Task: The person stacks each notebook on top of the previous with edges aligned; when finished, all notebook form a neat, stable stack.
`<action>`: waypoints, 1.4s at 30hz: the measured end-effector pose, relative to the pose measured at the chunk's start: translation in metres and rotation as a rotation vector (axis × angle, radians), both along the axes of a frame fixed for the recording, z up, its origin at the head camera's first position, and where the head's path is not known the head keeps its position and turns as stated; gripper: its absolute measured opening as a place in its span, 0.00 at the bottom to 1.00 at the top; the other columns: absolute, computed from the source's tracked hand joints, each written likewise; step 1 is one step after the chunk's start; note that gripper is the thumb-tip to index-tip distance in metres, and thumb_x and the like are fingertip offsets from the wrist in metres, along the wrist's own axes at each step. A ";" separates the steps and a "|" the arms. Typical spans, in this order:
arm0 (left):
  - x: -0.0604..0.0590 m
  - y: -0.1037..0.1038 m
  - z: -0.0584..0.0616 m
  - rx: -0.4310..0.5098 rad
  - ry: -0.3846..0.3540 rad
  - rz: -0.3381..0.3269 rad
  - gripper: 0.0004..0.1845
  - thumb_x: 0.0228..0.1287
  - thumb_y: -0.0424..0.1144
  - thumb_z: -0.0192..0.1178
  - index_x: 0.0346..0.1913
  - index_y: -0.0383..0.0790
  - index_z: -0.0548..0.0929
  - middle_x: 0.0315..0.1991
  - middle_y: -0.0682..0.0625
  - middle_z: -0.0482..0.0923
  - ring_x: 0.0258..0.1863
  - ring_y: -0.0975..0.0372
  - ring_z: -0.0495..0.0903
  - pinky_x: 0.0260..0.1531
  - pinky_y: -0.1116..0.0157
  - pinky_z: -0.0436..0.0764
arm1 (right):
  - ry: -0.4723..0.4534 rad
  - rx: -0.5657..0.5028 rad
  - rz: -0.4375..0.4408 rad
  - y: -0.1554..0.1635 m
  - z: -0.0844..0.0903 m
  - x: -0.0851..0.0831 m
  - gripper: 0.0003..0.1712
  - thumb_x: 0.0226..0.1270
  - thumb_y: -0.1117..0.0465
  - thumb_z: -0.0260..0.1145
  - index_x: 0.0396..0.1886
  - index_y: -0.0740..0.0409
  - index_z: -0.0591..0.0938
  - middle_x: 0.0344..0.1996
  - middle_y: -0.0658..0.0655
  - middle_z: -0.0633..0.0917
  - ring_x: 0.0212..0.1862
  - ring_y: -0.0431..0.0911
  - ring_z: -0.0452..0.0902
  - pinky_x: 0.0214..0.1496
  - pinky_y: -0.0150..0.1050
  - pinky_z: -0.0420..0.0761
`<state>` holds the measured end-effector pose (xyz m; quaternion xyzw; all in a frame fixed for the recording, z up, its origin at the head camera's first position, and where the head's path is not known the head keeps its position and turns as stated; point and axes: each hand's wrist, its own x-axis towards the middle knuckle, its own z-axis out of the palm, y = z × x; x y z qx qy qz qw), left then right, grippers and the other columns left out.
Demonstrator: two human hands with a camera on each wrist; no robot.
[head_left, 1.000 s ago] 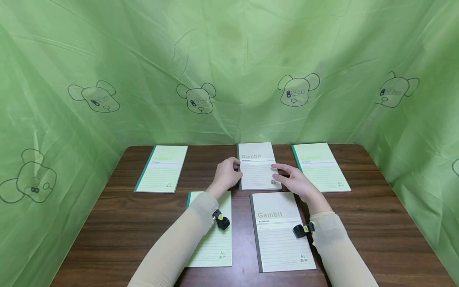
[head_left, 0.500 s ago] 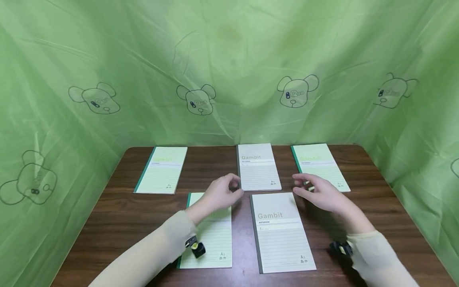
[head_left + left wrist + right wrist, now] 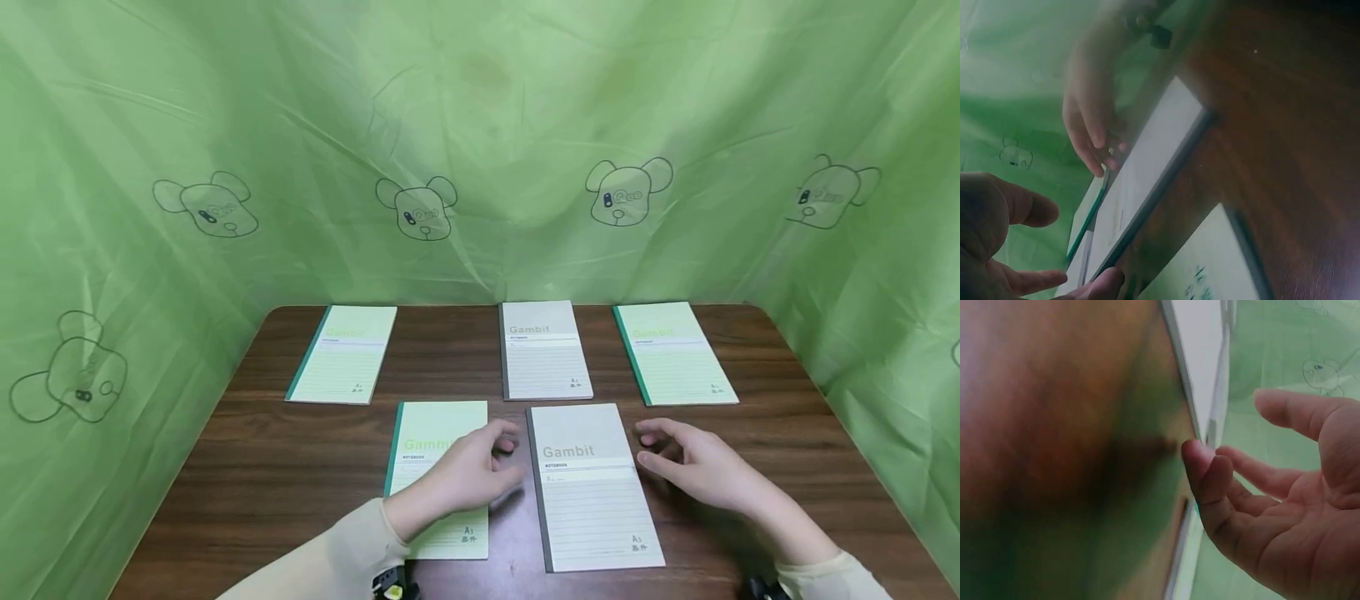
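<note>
In the head view a grey-spined Gambit notebook (image 3: 596, 508) lies flat between my two hands. My left hand (image 3: 468, 475) hovers over a green-spined notebook (image 3: 442, 537) to its left, fingers loosely bent toward the grey spine, holding nothing. Just beyond the grey notebook's right edge is my right hand (image 3: 701, 467), fingers relaxed and thumb apart. The left wrist view shows the grey notebook (image 3: 1147, 162) beside my left fingers (image 3: 1032, 209), with a gap between thumb and fingers. Bare right fingers (image 3: 1260, 472) appear in the right wrist view.
Along the back of the brown wooden table (image 3: 240, 467) lie a green-spined notebook (image 3: 343, 354) at left, a grey-spined one (image 3: 546, 358) in the middle and another green-spined one (image 3: 675, 354) at right. A green curtain (image 3: 510, 125) surrounds the table.
Both hands have left the back middle notebook and come nearer, to either side of the front grey notebook. The right hand has also shifted right. The notebooks keep their places.
</note>
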<state>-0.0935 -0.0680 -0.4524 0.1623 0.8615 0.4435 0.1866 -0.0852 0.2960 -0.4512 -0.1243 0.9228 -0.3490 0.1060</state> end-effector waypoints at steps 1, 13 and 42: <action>0.002 0.002 -0.001 0.001 0.002 0.002 0.33 0.68 0.42 0.71 0.73 0.36 0.77 0.58 0.43 0.85 0.37 0.68 0.84 0.42 0.65 0.84 | 0.000 0.000 -0.010 -0.001 -0.003 0.002 0.25 0.79 0.53 0.72 0.68 0.60 0.83 0.56 0.54 0.89 0.41 0.37 0.84 0.39 0.35 0.82; 0.016 0.025 -0.007 0.110 -0.010 0.031 0.35 0.65 0.41 0.74 0.74 0.36 0.76 0.60 0.41 0.85 0.33 0.69 0.86 0.37 0.67 0.83 | 0.038 0.002 -0.115 -0.034 -0.008 0.031 0.32 0.73 0.50 0.78 0.70 0.59 0.82 0.63 0.65 0.83 0.42 0.38 0.86 0.39 0.35 0.84; -0.014 0.026 -0.016 0.552 -0.157 0.208 0.30 0.68 0.19 0.64 0.69 0.43 0.81 0.62 0.36 0.75 0.34 0.58 0.85 0.27 0.56 0.90 | -0.170 -0.379 -0.125 -0.044 -0.012 0.005 0.41 0.73 0.60 0.78 0.81 0.53 0.70 0.63 0.70 0.82 0.47 0.53 0.84 0.34 0.43 0.87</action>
